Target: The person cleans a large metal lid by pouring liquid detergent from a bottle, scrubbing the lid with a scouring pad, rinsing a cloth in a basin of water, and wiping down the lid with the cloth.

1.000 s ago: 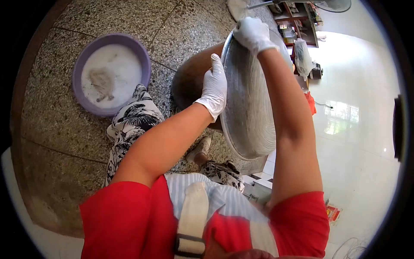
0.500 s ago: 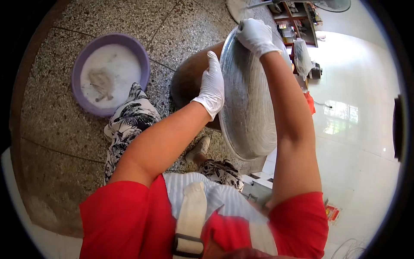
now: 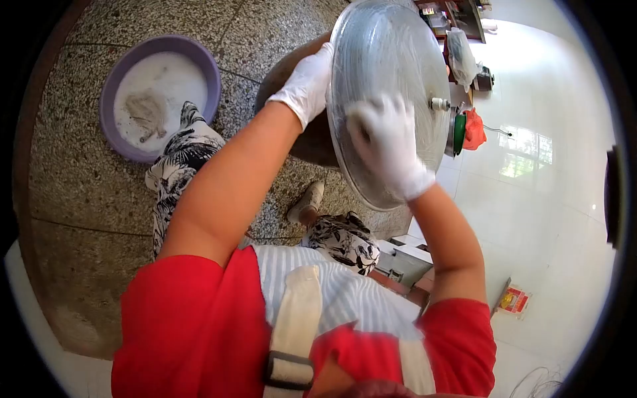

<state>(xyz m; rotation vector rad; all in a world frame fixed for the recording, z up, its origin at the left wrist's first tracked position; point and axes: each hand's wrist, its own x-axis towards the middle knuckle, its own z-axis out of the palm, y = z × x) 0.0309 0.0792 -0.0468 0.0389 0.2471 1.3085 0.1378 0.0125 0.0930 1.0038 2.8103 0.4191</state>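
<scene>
A large round metal pot lid (image 3: 391, 56), streaked with whitish suds, stands tilted on edge in front of me. A small knob (image 3: 439, 104) sticks out of its right side. My left hand (image 3: 306, 83), in a white glove, grips the lid's left rim; its fingertips are hidden. My right hand (image 3: 391, 142), also gloved and blurred by motion, presses on the lid's lower face with bent fingers. Something dark and greyish shows in its grip, too smeared to name. Behind the lid is a big brown rounded pot (image 3: 312, 146).
On the speckled floor (image 3: 86, 192) at the left stands a purple basin (image 3: 213, 79) of foamy water, with a greyish cloth-like thing (image 3: 147, 113) in it. My patterned trouser legs (image 3: 176, 166) are close by. Shelves (image 3: 468, 20) and a red bag (image 3: 474, 129) are at the right.
My right hand has come down from the lid's top edge to its lower face. The lid has turned more toward me, showing its knob. My left hand has shifted up along the rim.
</scene>
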